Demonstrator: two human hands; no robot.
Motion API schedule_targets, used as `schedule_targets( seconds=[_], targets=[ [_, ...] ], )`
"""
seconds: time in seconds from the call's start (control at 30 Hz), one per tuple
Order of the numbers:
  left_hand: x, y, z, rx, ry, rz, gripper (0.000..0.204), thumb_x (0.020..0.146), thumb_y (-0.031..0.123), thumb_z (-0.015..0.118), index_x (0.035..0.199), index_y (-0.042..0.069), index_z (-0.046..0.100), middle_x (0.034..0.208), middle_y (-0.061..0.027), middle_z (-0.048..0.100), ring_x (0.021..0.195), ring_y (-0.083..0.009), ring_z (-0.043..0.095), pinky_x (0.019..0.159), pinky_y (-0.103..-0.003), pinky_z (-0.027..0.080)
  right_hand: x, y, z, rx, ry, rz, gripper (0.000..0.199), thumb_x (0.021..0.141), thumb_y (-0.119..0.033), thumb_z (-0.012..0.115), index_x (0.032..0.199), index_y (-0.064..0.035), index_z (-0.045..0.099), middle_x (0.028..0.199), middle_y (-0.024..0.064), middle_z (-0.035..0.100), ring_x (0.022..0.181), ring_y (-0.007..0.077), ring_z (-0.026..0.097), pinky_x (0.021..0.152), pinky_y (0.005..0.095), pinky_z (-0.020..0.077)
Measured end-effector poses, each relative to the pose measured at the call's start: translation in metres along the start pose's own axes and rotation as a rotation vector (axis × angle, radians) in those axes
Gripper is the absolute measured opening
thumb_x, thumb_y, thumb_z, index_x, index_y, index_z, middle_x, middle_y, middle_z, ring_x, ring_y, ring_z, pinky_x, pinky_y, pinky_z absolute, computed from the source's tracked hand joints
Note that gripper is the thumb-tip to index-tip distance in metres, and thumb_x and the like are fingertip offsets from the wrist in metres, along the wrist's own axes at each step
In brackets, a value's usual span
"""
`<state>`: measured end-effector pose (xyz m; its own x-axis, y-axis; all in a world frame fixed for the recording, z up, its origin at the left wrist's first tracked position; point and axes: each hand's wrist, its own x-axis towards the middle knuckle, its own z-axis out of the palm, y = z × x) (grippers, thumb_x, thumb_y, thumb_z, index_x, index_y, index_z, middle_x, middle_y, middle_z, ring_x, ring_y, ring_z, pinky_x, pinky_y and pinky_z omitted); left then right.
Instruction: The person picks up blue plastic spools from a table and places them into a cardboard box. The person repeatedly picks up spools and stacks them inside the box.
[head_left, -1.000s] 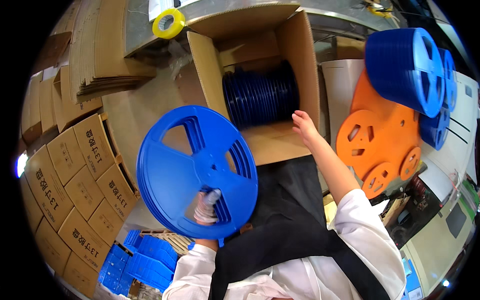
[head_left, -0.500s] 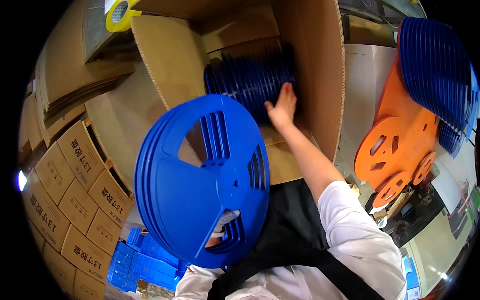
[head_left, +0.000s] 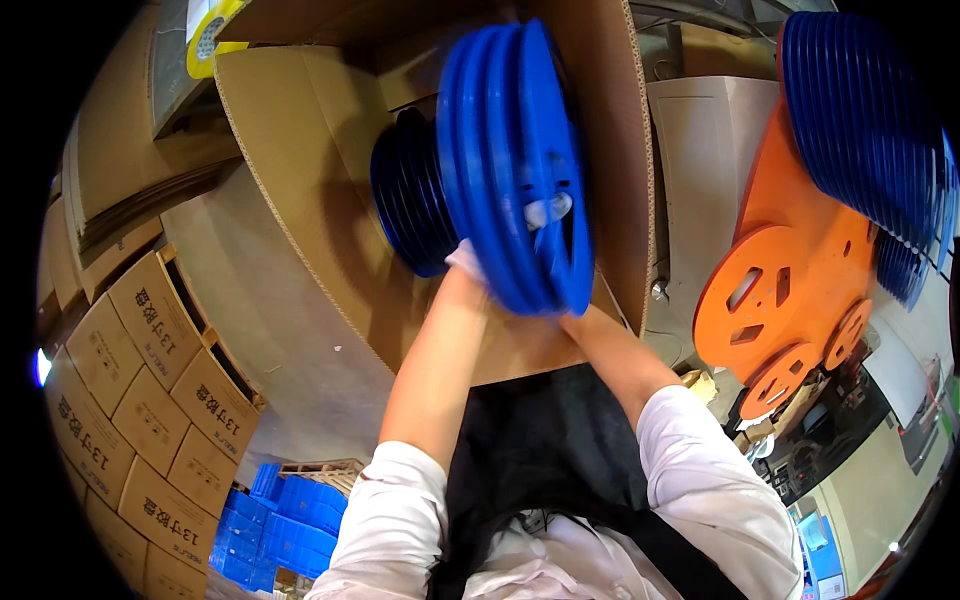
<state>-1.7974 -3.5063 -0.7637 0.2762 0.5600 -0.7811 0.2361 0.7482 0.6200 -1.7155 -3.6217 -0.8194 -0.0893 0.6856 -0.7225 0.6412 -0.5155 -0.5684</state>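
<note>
At twelve o'clock, a batch of blue reels point(head_left: 490, 150) is in the mouth of an open box point(head_left: 280, 140), gripped by the left hand point(head_left: 549, 210), its fingers showing through a slot. The right hand is hidden behind; its grip cannot be told. Already inside, eleven o'clock: darker reels point(head_left: 410, 195). The held batch seems not yet released. Spare reels point(head_left: 850, 115) lie at two.

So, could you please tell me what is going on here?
A person is holding several blue reels together, the fingers of the left hand showing through an opening in them. The reels are over or inside an open cardboard box, in front of darker reels lying in it. The right forearm reaches up behind the held reels, which hide that hand.
</note>
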Motion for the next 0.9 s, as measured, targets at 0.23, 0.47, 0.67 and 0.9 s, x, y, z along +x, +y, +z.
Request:
schedule_targets(
  seconds=[0.23,0.47,0.67,0.9],
  targets=[
    [0.010,-0.018,0.010,-0.537,-0.209,-0.183,0.065,0.089,0.016,0.057,0.144,0.019,0.023,0.114,-0.0172,0.057,0.105,-0.0358,0.057,0.095,-0.043,0.045,-0.073,-0.035,0.001,-0.034,0.192,-0.234,0.053,0.080,-0.018,0.066,0.127,-0.0009,0.049,0.148,0.0227,0.024,0.137,0.0408,0.022,0.110,0.0444,0.0265],
    [-0.080,-0.031,-0.038,-0.491,0.303,-0.073,0.043,0.091,0.014,0.052,0.132,0.005,0.042,0.109,-0.0147,0.061,0.102,-0.0251,0.061,0.088,-0.035,0.051,-0.093,-0.043,-0.096,0.036,0.496,-0.374,0.049,0.080,-0.005,0.063,0.127,-0.0046,0.050,0.137,0.0156,0.045,0.128,0.0368,0.040,0.105,0.0434,0.0346],
    [-0.110,-0.079,-0.062,-0.416,0.523,-0.190,0.039,0.088,0.010,0.059,0.126,0.005,0.051,0.104,-0.0094,0.061,0.091,-0.0164,0.060,0.080,-0.030,0.051,0.010,-0.063,-0.122,-0.007,0.544,-0.121,0.059,0.081,-0.020,0.067,0.132,-0.0037,0.043,0.131,0.0186,0.047,0.116,0.0374,0.049,0.095,0.0425,0.0431],
    [-0.063,-0.070,-0.075,0.227,0.649,0.132,0.035,0.090,0.016,0.056,0.122,0.002,0.054,0.110,-0.0100,0.063,0.104,-0.0209,0.059,0.090,-0.031,0.045,-0.039,-0.088,-0.159,-0.042,0.654,-0.130,0.021,0.087,-0.011,0.056,0.107,-0.0053,0.058,0.097,0.0119,0.064,0.090,0.0323,0.063,0.078,0.0362,0.0504]
  ],
)
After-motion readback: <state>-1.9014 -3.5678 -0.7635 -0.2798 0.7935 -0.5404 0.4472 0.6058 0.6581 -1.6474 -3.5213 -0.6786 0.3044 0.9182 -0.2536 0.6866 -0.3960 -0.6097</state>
